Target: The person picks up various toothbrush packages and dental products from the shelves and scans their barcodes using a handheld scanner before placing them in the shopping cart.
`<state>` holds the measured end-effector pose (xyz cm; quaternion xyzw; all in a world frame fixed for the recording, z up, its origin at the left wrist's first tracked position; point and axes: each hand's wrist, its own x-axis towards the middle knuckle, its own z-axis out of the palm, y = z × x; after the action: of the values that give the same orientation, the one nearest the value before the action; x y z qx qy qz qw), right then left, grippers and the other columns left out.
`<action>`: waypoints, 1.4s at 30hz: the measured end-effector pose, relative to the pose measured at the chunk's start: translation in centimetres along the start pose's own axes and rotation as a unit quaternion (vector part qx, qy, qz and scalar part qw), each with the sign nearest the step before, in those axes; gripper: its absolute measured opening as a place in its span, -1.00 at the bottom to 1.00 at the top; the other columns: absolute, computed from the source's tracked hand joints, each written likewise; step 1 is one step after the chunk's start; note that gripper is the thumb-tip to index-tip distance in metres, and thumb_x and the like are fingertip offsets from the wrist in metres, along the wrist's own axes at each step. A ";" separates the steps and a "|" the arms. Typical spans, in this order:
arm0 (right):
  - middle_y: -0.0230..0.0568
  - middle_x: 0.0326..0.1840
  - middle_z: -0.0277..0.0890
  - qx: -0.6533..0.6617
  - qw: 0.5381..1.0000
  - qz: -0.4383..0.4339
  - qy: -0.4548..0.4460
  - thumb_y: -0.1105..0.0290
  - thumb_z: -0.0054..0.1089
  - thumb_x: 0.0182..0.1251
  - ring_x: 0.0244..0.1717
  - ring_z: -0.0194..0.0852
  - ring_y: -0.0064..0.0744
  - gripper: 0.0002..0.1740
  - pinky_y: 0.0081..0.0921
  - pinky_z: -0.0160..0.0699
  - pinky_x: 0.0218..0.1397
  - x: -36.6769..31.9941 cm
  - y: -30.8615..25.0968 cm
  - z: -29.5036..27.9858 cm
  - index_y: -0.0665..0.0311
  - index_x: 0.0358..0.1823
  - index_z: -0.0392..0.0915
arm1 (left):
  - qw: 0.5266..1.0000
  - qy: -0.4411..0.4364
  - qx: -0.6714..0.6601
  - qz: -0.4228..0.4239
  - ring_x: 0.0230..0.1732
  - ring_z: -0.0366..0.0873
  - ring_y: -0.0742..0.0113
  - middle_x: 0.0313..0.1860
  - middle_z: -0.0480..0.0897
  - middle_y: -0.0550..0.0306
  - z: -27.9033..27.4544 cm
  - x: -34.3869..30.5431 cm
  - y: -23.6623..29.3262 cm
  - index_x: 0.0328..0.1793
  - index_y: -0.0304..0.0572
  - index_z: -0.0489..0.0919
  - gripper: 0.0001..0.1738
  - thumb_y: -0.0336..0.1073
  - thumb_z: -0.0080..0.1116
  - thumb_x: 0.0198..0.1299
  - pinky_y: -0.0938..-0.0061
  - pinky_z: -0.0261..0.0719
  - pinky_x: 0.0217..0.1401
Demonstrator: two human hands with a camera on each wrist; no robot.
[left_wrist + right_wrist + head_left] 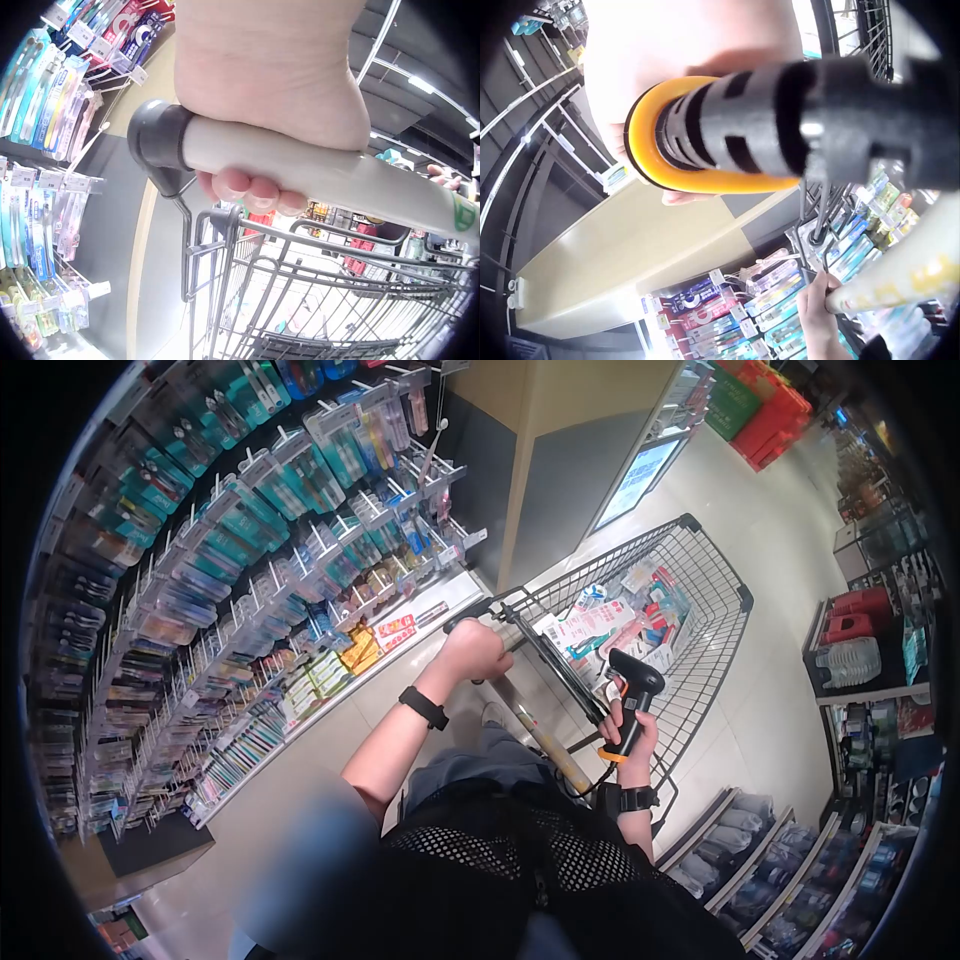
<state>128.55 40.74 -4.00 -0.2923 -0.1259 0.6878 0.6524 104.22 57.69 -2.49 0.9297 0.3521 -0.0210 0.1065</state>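
Note:
The left hand (478, 652) grips one end of the cart's pale handle bar (545, 742); in the left wrist view its fingertips (261, 193) curl under the bar (300, 161). In the right hand (632, 738) is a black handheld scanner (634, 690) with an orange base ring, held upright beside the bar. The right wrist view shows the scanner's orange ring (649, 150) and black cord end close up, with part of the right hand (697, 45) behind. Packaged goods (600, 622) lie in the wire cart (715, 650).
Hanging toothbrush packs (290, 480) fill a curved shelf at left. A pillar (560, 460) with a lit screen (637, 482) stands beyond the cart. Shelves with red containers (862, 615) are at right, bagged goods (738, 820) at lower right. Red crates (772, 430) stand farther back on the floor.

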 end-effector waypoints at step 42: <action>-0.25 -0.54 0.25 -0.086 0.918 0.320 -0.219 0.32 -0.11 0.13 -0.66 0.20 -0.46 -0.53 -0.58 0.21 -0.47 -26.2 5.4 -3.8 0.32 0.09 0.20 | 0.915 0.103 -0.081 -0.383 -0.71 0.40 0.07 -0.84 0.42 0.06 9.8 -37.4 30.0 -0.80 -0.12 0.53 -0.61 -0.06 -0.06 -0.11 0.33 0.35 -0.43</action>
<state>125.69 13.86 -3.79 -0.2140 -0.2241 0.8933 0.3255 96.23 9.39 -2.29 0.7091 0.6904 0.0643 0.1282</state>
